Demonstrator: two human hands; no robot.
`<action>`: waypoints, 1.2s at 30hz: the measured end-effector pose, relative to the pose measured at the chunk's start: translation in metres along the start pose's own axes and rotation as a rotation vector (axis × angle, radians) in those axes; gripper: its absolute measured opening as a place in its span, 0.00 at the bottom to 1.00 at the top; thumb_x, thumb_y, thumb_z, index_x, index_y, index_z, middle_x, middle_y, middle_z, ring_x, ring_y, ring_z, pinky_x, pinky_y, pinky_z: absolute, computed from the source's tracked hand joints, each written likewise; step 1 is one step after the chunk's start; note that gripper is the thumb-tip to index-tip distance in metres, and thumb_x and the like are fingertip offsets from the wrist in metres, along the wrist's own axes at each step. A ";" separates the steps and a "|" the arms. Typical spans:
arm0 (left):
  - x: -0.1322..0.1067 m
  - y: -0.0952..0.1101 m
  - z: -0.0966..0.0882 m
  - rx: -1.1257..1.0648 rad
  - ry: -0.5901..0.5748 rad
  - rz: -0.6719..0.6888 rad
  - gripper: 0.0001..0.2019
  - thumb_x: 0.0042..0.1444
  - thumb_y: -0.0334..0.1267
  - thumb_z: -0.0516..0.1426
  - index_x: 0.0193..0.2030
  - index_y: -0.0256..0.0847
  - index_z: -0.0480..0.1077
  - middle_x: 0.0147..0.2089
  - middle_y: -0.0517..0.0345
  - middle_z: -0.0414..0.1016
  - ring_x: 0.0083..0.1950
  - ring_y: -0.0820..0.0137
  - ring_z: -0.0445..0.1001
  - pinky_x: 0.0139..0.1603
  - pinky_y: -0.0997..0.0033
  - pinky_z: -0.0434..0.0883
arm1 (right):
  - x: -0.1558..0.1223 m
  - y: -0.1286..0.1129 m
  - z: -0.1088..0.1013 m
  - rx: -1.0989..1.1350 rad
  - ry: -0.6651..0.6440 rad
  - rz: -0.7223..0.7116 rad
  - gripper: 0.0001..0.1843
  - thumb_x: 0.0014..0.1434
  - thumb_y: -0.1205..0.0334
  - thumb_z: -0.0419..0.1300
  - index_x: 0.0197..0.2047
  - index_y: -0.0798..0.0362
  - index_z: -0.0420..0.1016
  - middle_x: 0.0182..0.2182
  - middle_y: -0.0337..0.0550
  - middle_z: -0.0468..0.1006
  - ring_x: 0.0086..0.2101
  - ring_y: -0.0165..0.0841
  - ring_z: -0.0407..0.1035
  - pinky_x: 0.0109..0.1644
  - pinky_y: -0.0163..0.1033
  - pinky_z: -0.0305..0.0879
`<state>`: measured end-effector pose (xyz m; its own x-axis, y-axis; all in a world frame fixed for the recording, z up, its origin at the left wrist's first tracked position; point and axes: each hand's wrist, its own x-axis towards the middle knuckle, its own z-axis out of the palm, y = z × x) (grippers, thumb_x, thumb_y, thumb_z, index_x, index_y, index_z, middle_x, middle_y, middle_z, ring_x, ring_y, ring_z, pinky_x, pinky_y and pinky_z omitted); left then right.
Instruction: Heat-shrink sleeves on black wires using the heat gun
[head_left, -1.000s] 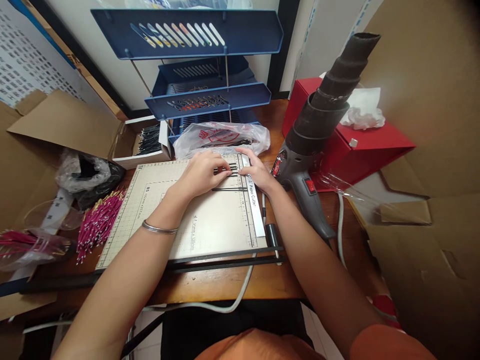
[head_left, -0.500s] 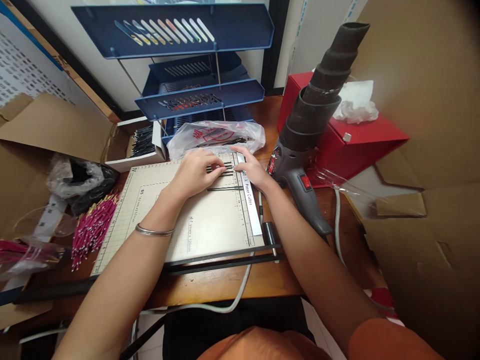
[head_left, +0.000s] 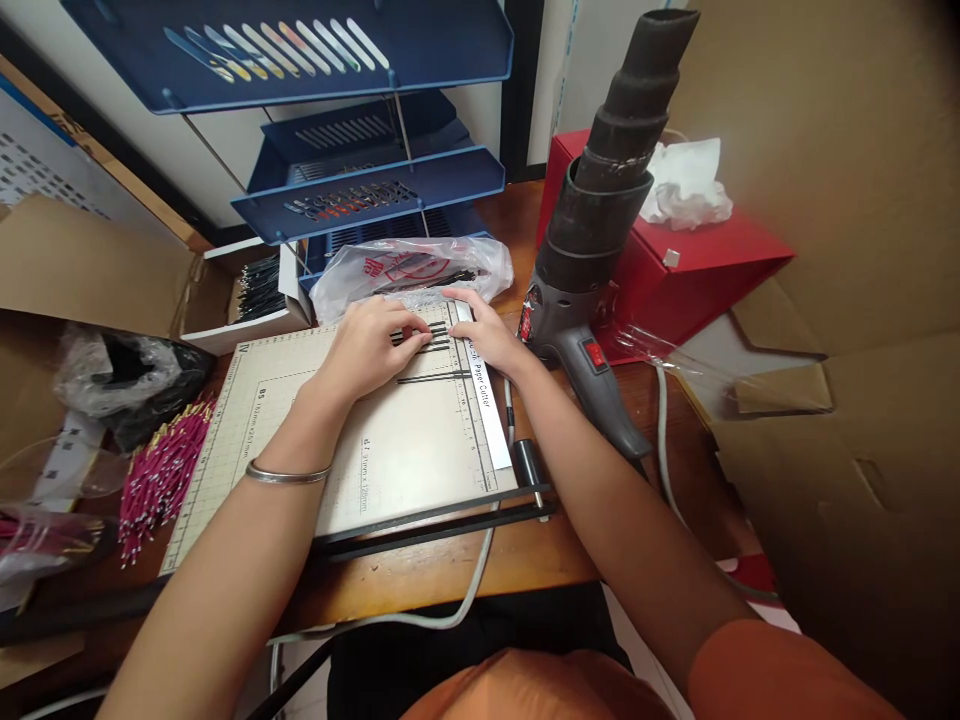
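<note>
A beige paper cutter board [head_left: 390,450] lies on the wooden desk in front of me. My left hand [head_left: 364,345] rests on its far end, fingers pressed down on several thin black tubes [head_left: 424,335] laid side by side. My right hand [head_left: 484,335] lies flat beside them on the cutter's white blade strip [head_left: 487,410], fingers stretched toward the tubes' right ends. One more black tube [head_left: 431,377] lies alone just nearer to me. A metal bangle sits on my left wrist.
A grey heat gun [head_left: 592,250] stands right of the cutter, its cord trailing over the desk edge. Behind are a red box [head_left: 697,260], a plastic bag [head_left: 412,265] and blue paper trays [head_left: 360,190]. Pink wires [head_left: 161,465] lie at the left. Cardboard surrounds the desk.
The view has shifted, so everything sits further left and lower in the picture. Both hands stay on the black tubes at the cutter's far end with little movement.
</note>
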<state>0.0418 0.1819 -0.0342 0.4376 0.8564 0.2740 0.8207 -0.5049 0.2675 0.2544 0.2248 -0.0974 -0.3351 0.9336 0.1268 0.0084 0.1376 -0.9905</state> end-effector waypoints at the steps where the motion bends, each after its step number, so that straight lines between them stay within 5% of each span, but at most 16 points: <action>1: 0.000 0.000 0.000 0.000 0.001 0.000 0.11 0.69 0.43 0.60 0.41 0.45 0.84 0.41 0.51 0.84 0.46 0.57 0.74 0.52 0.54 0.65 | 0.000 0.000 0.000 0.001 0.000 0.003 0.38 0.46 0.62 0.62 0.64 0.48 0.74 0.70 0.45 0.74 0.72 0.48 0.63 0.83 0.55 0.52; 36: 0.011 -0.008 -0.001 -0.049 -0.030 -0.078 0.09 0.66 0.43 0.63 0.41 0.45 0.87 0.39 0.53 0.84 0.43 0.58 0.73 0.50 0.56 0.65 | 0.003 0.003 0.002 0.019 0.057 -0.006 0.32 0.47 0.60 0.63 0.58 0.48 0.76 0.66 0.44 0.78 0.69 0.47 0.67 0.81 0.55 0.56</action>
<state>0.0397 0.1947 -0.0327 0.3846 0.8958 0.2229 0.8342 -0.4407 0.3316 0.2512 0.2275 -0.1005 -0.2809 0.9502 0.1353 -0.0118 0.1375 -0.9904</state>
